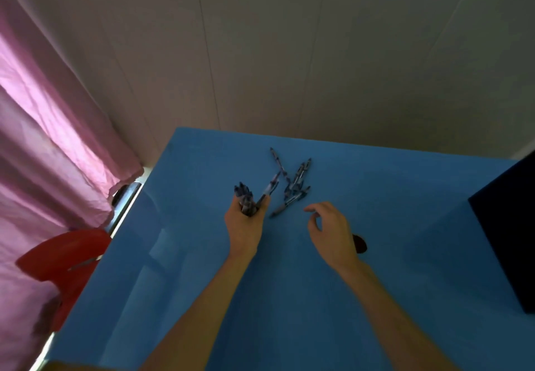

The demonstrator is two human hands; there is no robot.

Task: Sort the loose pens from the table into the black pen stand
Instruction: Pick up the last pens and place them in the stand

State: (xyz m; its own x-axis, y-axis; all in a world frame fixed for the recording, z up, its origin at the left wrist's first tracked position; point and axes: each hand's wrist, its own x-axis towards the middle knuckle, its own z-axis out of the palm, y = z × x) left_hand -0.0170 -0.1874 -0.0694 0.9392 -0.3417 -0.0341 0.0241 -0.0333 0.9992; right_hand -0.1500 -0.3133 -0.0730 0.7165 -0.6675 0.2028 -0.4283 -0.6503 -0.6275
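A pink curtain [52, 127] hangs along the left edge, with a red chair [62, 266] below it, just beside the blue surface [179, 254]. Toward the middle of that surface, the left hand [244, 226] grips a bundle of pens [245, 199], its fingers [265, 204] curled around the barrels so the tips fan upward; one more pen [270, 186] slants out of the grip to the right. Just beside it lies the pile of loose pens [292, 184], crossing each other flat on the surface. Nearer the camera and right of the pile, the right hand [330, 228] hovers with fingers loosely bent and apart, holding nothing. Behind its wrist shows a small dark object [360, 243], partly hidden. At the far right stands a dark box-like shape [506, 234], cut off by the edge.
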